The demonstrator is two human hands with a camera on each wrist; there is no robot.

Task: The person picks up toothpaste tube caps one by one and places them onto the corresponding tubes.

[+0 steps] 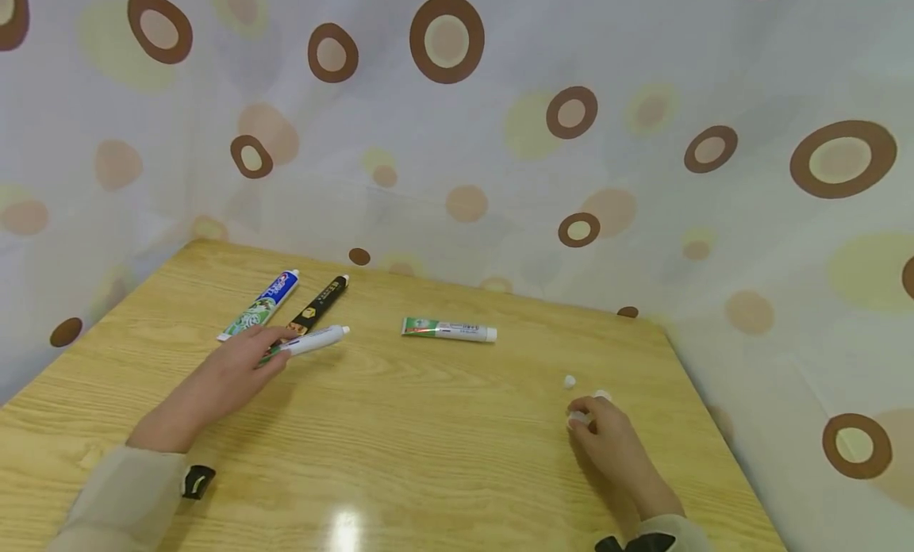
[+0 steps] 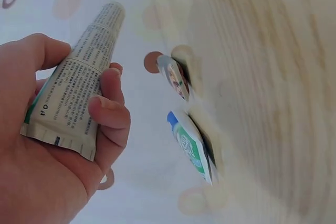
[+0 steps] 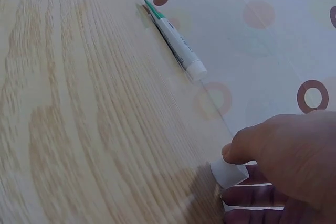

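Note:
My left hand (image 1: 232, 369) grips a white and green toothpaste tube (image 1: 317, 341), whose bare nozzle points right. In the left wrist view, small print covers the tube (image 2: 79, 82), with fingers and thumb wrapped round it. Just behind that hand lie a blue and green toothpaste tube (image 1: 263, 302) and a black one (image 1: 319, 304), partly hidden. On the right, my right hand (image 1: 620, 449) pinches a white cap (image 3: 229, 173) between thumb and fingers, low over the table. Beyond its fingers are one small white cap (image 1: 569, 381) and another white piece (image 1: 603, 395), mostly hidden.
A green and white toothpaste tube (image 1: 450, 330) with its white cap on lies mid-table, towards the back. Spotted cloth (image 1: 471, 139) hangs behind and beside the wooden table (image 1: 428, 441), along its back and side edges.

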